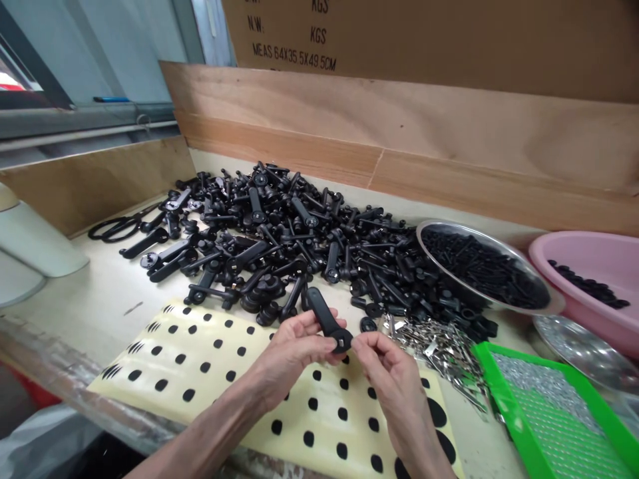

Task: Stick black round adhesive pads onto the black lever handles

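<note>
Workbench (84, 313) | black lever handle (323, 313) held above sheet of black dots (210, 346), gripped closed in left hand (292, 356) | end presented to right hand (389, 376), fingertips pinched on it | heaped handles (259, 226) left within reach behind

Beyond the hands, a plywood board (379, 133) is propped along the back of the worktop (84, 313); a printed cardboard carton (424, 33) is stood behind it, and a metal-framed window (114, 46) is set far left.

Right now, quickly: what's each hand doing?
Left hand: closed, holding a black plastic handle.
Right hand: closed, fingers pinching the handle's end.
</note>
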Motion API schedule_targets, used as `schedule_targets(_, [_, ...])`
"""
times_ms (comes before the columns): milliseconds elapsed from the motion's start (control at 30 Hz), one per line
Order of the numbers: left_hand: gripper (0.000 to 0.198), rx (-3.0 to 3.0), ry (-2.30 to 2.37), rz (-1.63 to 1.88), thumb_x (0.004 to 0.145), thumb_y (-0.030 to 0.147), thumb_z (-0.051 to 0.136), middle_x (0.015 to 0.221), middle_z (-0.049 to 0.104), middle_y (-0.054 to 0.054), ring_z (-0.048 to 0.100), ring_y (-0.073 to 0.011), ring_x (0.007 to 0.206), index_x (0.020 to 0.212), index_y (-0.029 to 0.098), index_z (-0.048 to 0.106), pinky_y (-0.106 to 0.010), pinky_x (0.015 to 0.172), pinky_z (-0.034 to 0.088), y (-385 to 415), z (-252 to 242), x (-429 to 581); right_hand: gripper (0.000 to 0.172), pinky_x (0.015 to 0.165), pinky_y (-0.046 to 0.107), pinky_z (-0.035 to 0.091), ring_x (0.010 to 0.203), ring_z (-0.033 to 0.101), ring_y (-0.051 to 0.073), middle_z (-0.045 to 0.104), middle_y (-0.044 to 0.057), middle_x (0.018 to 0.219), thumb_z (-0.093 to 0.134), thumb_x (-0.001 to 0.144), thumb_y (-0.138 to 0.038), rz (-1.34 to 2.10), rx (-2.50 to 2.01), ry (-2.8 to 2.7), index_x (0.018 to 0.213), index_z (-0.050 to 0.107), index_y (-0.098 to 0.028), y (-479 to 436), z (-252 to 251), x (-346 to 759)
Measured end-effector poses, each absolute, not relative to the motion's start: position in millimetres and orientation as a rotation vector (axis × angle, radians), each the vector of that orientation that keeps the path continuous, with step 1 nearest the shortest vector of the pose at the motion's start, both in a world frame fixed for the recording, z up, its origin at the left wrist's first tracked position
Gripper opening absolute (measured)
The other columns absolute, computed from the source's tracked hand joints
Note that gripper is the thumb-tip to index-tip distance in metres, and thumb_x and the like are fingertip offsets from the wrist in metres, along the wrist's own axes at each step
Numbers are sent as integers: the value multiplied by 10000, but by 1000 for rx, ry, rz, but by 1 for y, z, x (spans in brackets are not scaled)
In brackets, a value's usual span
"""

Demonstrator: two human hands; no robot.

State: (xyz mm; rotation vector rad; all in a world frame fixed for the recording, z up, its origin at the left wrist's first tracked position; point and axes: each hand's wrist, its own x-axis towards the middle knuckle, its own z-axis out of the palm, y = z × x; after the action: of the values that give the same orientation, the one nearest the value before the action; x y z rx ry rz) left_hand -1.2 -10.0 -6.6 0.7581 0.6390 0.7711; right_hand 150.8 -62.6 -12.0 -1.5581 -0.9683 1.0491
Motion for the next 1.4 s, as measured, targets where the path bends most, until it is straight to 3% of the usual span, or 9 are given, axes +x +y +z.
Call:
schedule_targets(467, [384, 881, 785, 794, 760, 121, 681, 1190, 632, -109, 637, -196, 875, 1139, 160, 638, -326, 762, 521, -12, -5, 1, 297, 467, 223, 352, 515, 405, 119, 476, -29, 576, 576, 833, -458, 810, -1656, -1144, 697, 604, -196, -64, -12, 149])
schedule_targets(600, [394, 893, 837, 784, 742, 106, 680, 1177, 639, -104, 633, -167, 818, 1131, 151, 630, -315, 750, 522, -12, -2, 3, 263, 498, 223, 395, 560, 501, 129, 556, 9, 682, 495, 913, -357, 462, -1680, -1387, 725, 589, -200, -68, -13, 144])
schedule_targets(767, [364, 863, 899, 797, 734, 113, 686, 1122, 658, -113, 634, -174, 816, 1093, 125, 627, -293, 707, 522, -12, -7, 6, 251, 507, 251, 372, 624, 561, 147, 599, 63, 871, 362, 976, -234, -165, -1786, -1702, 904, 600, -197, -74, -22, 135])
schedule_targets(933, [300, 834, 813, 796, 755, 135, 683, 1078, 671, -108, 640, -163, 767, 1052, 133, 640, -303, 709, 530, -12, -11, 7, 315, 579, 323, 405, 751, 594, 229, 612, 125, 971, 349, 934, -152, -339, -1943, -1798, 1089, 621, -179, -75, -33, 142])
schedule_targets(1033, [261, 791, 700, 771, 784, 154, 661, 1024, 677, -112, 649, -153, 682, 1043, 121, 646, -304, 686, 528, -13, -8, 6, 373, 639, 379, 434, 778, 584, 263, 608, 139, 910, 321, 928, -156, -191, -1926, -1736, 1143, 625, -134, -70, -34, 155])
schedule_targets(1167, [243, 729, 620, 755, 805, 131, 618, 939, 673, -103, 664, -171, 683, 1045, 105, 635, -267, 639, 505, -14, -6, 3, 321, 720, 343, 474, 822, 606, 216, 627, 92, 919, 376, 973, -327, 543, -1638, -1427, 1048, 652, -181, -63, -21, 162])
schedule_targets(1267, [231, 685, 551, 774, 818, 136, 610, 898, 668, -91, 647, -158, 678, 1047, 111, 625, -257, 625, 494, -14, -8, 3, 287, 659, 290, 487, 709, 609, 167, 646, 33, 821, 499, 922, -450, 1003, -1406, -1173, 993, 643, -212, -61, -10, 152])
schedule_targets(1400, [246, 701, 511, 838, 852, 229, 631, 899, 668, -102, 629, -147, 704, 1065, 107, 625, -233, 607, 471, -18, -8, 2, 280, 590, 242, 461, 604, 562, 125, 633, -6, 725, 614, 846, -469, 1167, -1284, -1015, 934, 648, -206, -62, -6, 140])
